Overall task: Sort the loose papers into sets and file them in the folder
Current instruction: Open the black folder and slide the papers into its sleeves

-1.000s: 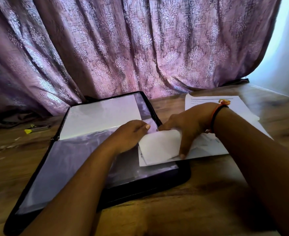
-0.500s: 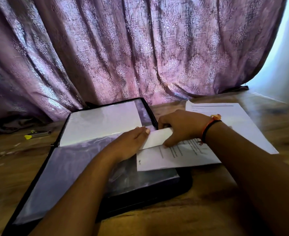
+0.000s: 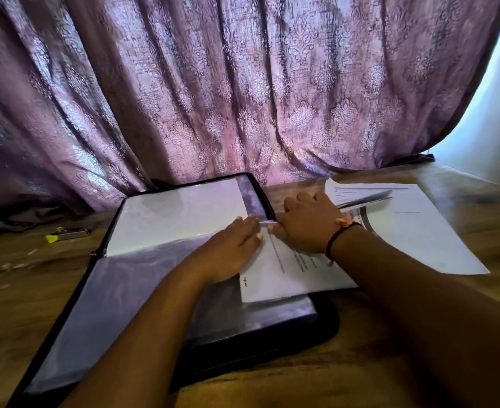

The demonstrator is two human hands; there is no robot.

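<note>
While sheet [image 3: 287,279] overlaps folder [image 3: 251,350] | left grip [image 3: 231,251] released, pressing sheet | right grip [image 3: 307,225]: cannot tell

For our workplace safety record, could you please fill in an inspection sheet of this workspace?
Surface: wooden table, grain visible.
Job's things: black zip folder lies open with clear sleeves; printed sheet overlaps its right edge; loose papers lie to the right.
Clutter: pen on the loose papers; yellow-tipped marker at left.
Hands: left hand flat on the printed sheet; right hand on its top edge, grip unclear.
Cables: nothing seen.
Surroundings: purple patterned curtain behind; white wall at right.
</note>
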